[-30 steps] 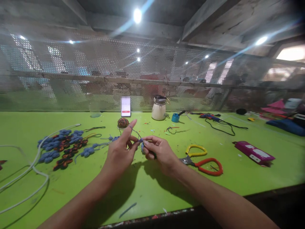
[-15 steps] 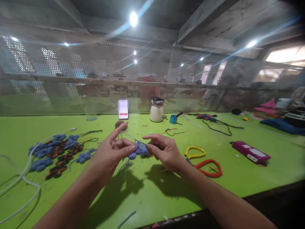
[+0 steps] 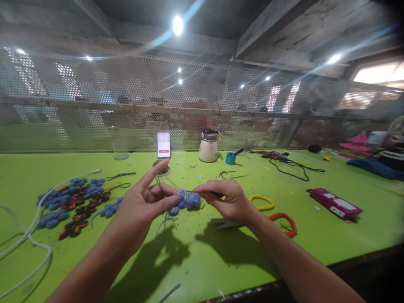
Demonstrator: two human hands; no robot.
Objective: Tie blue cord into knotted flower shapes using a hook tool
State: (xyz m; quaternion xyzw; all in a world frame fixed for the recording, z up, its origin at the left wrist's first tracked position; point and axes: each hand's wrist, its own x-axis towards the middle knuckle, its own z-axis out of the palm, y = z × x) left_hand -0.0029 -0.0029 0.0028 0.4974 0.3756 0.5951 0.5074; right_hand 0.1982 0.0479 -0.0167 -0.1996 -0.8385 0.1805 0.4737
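Above the table, my left hand (image 3: 148, 195) pinches a small blue crochet piece (image 3: 181, 203) made of puffy stitches. Its index finger points up, with a strand of blue yarn (image 3: 172, 182) running near it. My right hand (image 3: 229, 200) is closed round a thin crochet hook (image 3: 217, 194) with a dark handle. The hook's shaft reaches left to the top of the piece, where loops are bunched on or beside it. A loose yarn tail hangs below the piece. Behind my left fingertips sits a partly hidden ball of yarn (image 3: 162, 166).
Blue and black-orange crochet flowers (image 3: 75, 198) lie at left beside a white cable (image 3: 41, 210). Scissors (image 3: 284, 223) lie under my right hand. A phone (image 3: 163, 145), a jar (image 3: 208, 147), a blue pot (image 3: 230, 158) and a purple box (image 3: 334, 204) stand farther off.
My right hand has moved slightly right, drawing the hook away from my left fingers. More of the bunched loops and hook now show. My left hand stays nearly still.
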